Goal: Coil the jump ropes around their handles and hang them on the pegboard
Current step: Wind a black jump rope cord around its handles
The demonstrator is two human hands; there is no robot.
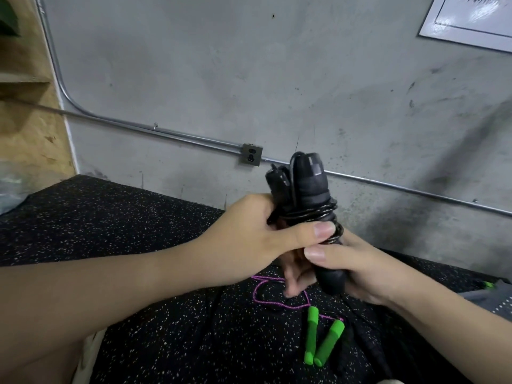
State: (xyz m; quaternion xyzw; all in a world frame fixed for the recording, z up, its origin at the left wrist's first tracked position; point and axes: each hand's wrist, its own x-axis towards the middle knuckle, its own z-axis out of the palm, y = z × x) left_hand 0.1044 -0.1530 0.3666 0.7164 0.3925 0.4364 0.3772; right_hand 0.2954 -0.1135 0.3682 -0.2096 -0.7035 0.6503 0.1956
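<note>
Both hands, left (249, 234) and right (357, 270), grip the coiled black rope (310, 195); wall sign (471, 20) text unreadable.

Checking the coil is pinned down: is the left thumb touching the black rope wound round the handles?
Touching. The head view shows the left hand with its thumb pressed across the black rope coils.

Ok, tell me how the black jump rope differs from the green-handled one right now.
The black jump rope is held upright in the air by the left hand and right hand; the green-handled jump rope lies untouched on the speckled floor mat. The black rope's cord is coiled round its paired handles; the green one's purple cord trails loose. Both have their two handles side by side.
</note>
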